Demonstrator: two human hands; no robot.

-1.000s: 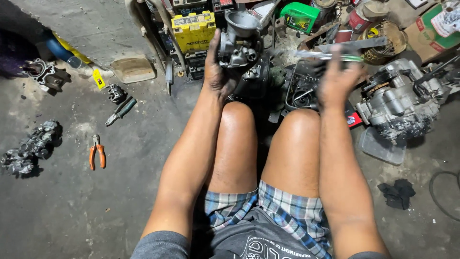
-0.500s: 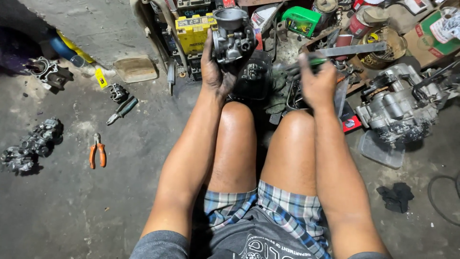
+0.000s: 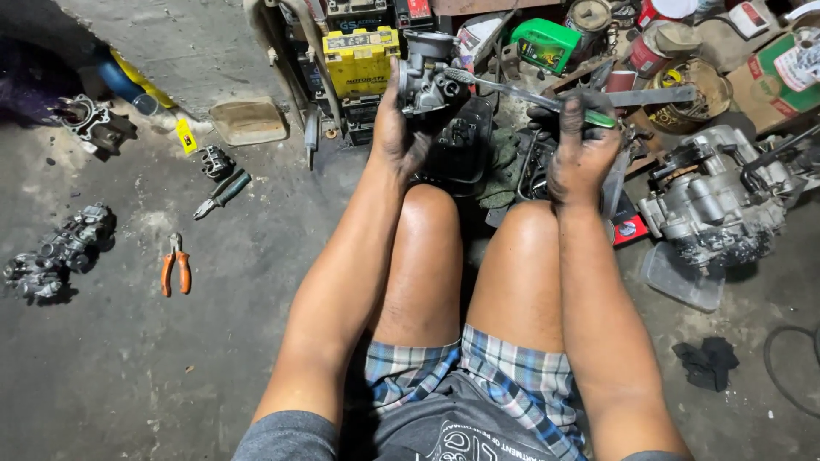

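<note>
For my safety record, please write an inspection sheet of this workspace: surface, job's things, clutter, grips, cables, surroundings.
Surface: stained grey concrete floor.
Job's things: grey metal carburettor; long metal screwdriver with green handle, tip at the carburettor.
Clutter: orange-handled pliers, dark-handled pliers, grey engine parts, black rag.
Grips: left hand holds the carburettor; right hand holds the screwdriver.
Cables: black cable at right edge.
Surroundings: yellow box-shaped battery, green plastic bottle, grey engine block.
</note>
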